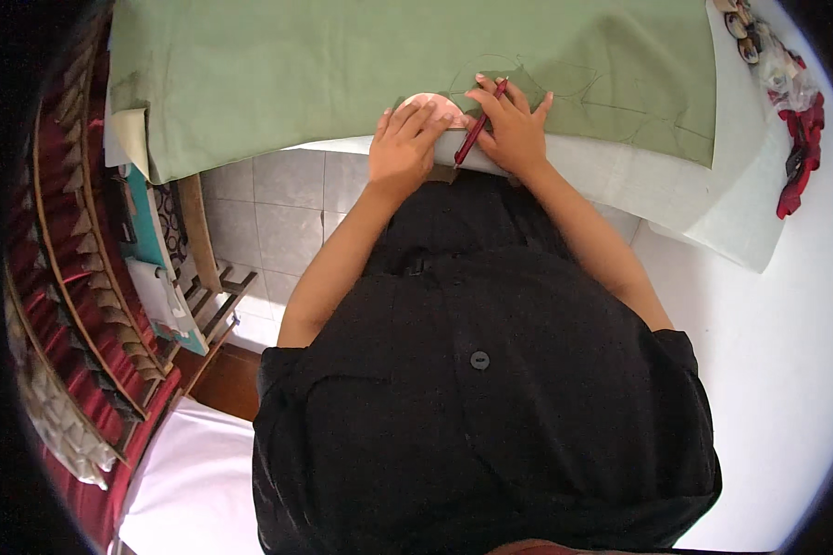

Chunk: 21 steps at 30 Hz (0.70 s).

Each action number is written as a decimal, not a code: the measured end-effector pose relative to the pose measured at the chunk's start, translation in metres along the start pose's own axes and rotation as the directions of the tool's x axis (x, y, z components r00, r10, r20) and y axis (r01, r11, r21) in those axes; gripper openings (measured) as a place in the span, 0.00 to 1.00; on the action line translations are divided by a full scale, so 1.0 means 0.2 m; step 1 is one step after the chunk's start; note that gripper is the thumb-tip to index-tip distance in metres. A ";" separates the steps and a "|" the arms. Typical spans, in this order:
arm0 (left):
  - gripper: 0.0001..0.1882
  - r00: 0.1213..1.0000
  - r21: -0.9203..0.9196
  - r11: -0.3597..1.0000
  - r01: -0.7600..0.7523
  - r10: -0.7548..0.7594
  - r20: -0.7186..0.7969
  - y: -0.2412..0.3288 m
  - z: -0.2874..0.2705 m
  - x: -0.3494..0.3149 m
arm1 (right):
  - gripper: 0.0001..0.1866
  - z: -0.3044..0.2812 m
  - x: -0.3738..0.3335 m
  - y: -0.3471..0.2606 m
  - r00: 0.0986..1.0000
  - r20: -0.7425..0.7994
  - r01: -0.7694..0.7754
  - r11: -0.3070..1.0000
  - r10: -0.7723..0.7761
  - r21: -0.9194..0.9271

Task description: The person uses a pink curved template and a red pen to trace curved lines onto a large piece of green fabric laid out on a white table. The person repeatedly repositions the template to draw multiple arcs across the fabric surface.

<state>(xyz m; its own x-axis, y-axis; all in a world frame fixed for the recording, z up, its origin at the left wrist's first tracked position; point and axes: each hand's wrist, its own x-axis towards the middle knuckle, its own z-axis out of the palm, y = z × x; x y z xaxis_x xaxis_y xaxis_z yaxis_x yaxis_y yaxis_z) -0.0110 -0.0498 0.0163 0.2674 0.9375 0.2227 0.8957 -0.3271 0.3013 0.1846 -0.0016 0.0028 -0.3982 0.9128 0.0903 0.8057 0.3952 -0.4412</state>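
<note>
A green cloth [278, 74] is spread over the table in front of me, its near edge close to my wrists. My left hand [404, 146] rests with fingers laid out on a pale pink, round-edged flat piece [428, 99] at that edge. In my right hand [516, 134], just beside it, a dark red pen [469, 142] lies slantwise between thumb and fingers. Its lower end points toward me past the cloth's edge. Thin curved outlines [578, 98] are drawn on the cloth around and right of my right hand.
White sheeting [731, 208] hangs out from under the cloth on the right. Red fabric [799, 157] and a clear plastic bag [787, 83] lie at the far right. To the left stand a wooden frame [199, 227] and a red curtain with hanging strips [93, 231].
</note>
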 end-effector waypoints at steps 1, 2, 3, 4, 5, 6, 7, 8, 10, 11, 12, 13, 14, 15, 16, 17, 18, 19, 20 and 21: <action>0.20 1.000 0.008 1.000 0.002 -0.002 0.024 0.01 -0.01 -0.01 | 0.19 0.00 0.00 -0.01 1.000 -0.001 0.005 1.000 -0.005 -0.010; 0.21 0.999 0.015 1.000 0.004 -0.004 0.048 0.02 -0.02 -0.02 | 0.19 -0.01 0.00 -0.01 1.000 0.001 0.003 1.000 -0.003 -0.006; 0.22 0.997 0.023 1.000 0.006 -0.008 0.072 0.03 -0.02 -0.02 | 0.19 -0.01 0.00 -0.01 1.000 0.003 0.002 1.000 -0.002 -0.001; 0.23 0.995 -0.019 1.000 0.015 -0.014 0.099 0.02 -0.02 -0.02 | 0.19 -0.01 0.00 -0.01 1.000 0.002 0.004 1.000 -0.005 0.005; 0.24 0.992 -0.060 0.998 0.027 -0.019 0.125 0.02 -0.02 -0.02 | 0.19 0.00 0.00 -0.01 1.000 -0.010 -0.010 0.998 0.011 0.056; 0.25 0.988 -0.101 0.994 0.039 -0.024 0.151 0.01 -0.02 -0.02 | 0.19 -0.01 0.01 -0.01 0.999 -0.020 -0.024 0.994 0.026 0.107; 0.25 0.975 -0.063 0.998 0.023 -0.009 0.221 0.00 -0.04 -0.01 | 0.19 -0.01 0.00 0.00 0.999 -0.027 -0.037 0.987 0.041 0.158; 0.26 0.958 -0.018 1.000 0.009 -0.003 0.287 -0.01 -0.07 0.01 | 0.18 0.00 0.00 0.02 0.997 -0.045 -0.045 0.975 0.056 0.218; 0.26 0.931 0.028 0.999 -0.043 0.030 0.365 -0.06 -0.11 0.03 | 0.18 0.02 -0.02 0.06 0.993 -0.078 -0.055 0.940 0.086 0.336; 0.27 0.925 0.028 0.997 -0.077 0.061 0.374 -0.08 -0.11 0.03 | 0.17 0.03 -0.02 0.06 0.991 -0.100 -0.043 0.933 0.084 0.358; 0.27 0.918 0.028 0.993 -0.113 0.094 0.385 -0.11 -0.11 0.03 | 0.17 0.03 -0.02 0.06 0.989 -0.121 -0.031 0.925 0.083 0.380; 0.27 0.898 0.015 0.992 -0.128 0.109 0.425 -0.13 -0.13 0.05 | 0.16 0.02 -0.03 0.06 0.986 -0.140 -0.027 0.919 0.089 0.393; 0.27 0.876 0.002 0.990 -0.144 0.126 0.465 -0.15 -0.16 0.07 | 0.16 0.00 -0.02 0.06 0.992 -0.110 -0.025 0.933 0.069 0.359; 0.27 0.851 -0.013 0.987 -0.160 0.144 0.505 -0.18 -0.18 0.08 | 0.15 -0.01 -0.01 0.05 0.996 -0.079 -0.023 0.946 0.052 0.325; 0.27 0.849 -0.052 0.988 -0.144 0.150 0.506 -0.21 -0.18 0.09 | 0.15 -0.02 -0.01 0.04 0.998 -0.044 -0.024 0.956 0.038 0.292; 0.27 0.847 -0.091 0.988 -0.128 0.157 0.507 -0.25 -0.18 0.10 | 0.15 -0.03 -0.01 0.03 0.999 -0.023 -0.029 0.961 0.037 0.276; 0.27 0.845 -0.130 0.985 -0.113 0.164 0.509 -0.27 -0.17 0.12 | 0.15 -0.04 -0.01 0.03 0.999 -0.002 -0.035 0.965 0.037 0.260; 0.26 0.831 -0.133 0.984 -0.115 0.169 0.530 -0.29 -0.18 0.15 | 0.15 -0.04 -0.01 0.02 0.999 0.018 -0.044 0.969 0.040 0.244; 0.25 0.817 -0.137 0.984 -0.117 0.173 0.550 -0.30 -0.19 0.18 | 0.15 -0.04 -0.01 0.02 0.999 0.008 -0.038 0.970 0.037 0.240; 0.23 0.802 -0.140 0.983 -0.118 0.178 0.571 -0.31 -0.19 0.21 | 0.16 -0.02 -0.01 0.03 0.999 -0.003 -0.032 0.971 0.034 0.237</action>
<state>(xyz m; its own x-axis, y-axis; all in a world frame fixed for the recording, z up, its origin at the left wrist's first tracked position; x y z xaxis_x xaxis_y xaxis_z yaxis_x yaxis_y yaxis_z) -0.0694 0.0043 0.0429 0.5766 0.7611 -0.2969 0.7989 -0.4492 0.4001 0.1918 -0.0010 0.0046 -0.3694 0.9260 0.0780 0.6914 0.3299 -0.6427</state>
